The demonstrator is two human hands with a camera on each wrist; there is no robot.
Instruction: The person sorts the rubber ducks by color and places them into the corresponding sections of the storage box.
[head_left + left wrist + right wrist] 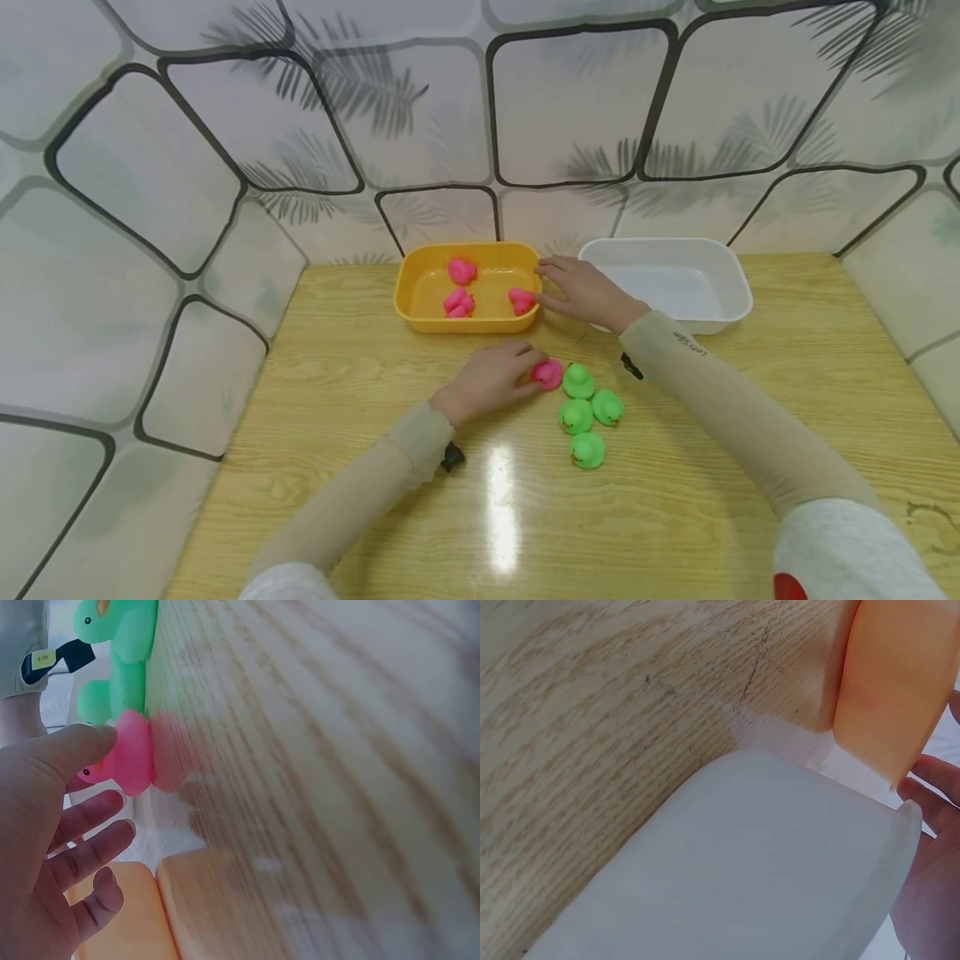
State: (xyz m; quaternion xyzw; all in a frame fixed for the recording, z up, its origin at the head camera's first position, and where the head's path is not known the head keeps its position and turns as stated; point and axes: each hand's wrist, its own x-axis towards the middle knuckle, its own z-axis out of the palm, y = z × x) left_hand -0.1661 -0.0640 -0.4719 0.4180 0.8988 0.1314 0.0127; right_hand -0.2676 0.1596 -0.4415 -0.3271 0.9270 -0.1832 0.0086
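Both hands are at work: the left hand (492,381) pinches a pink duck (552,374) between thumb and forefinger, the forefinger partly hidden behind it, while the other fingers spread. That duck is on the surface (337,392), in front of the yellow tray (465,326) and just beside four green ducks (576,416); whether it touches the closest one is unclear. At the tray's right rim is the right hand (583,291), its fingers loosely spread; how firmly they bear on the rim cannot be told. Other pink ducks (462,271) lie in the tray, one close to that hand.

The grip looks light, so the smooth, rounded duck could slip out if the thumb slides. A sideways pull could knock the neighbouring green ducks askew. Carried too low, the duck could catch the tray's front wall and fall outside. A downward push on the rim could tip or shift the tray, and the right wrist, over the white tray (693,283), could bump that too.
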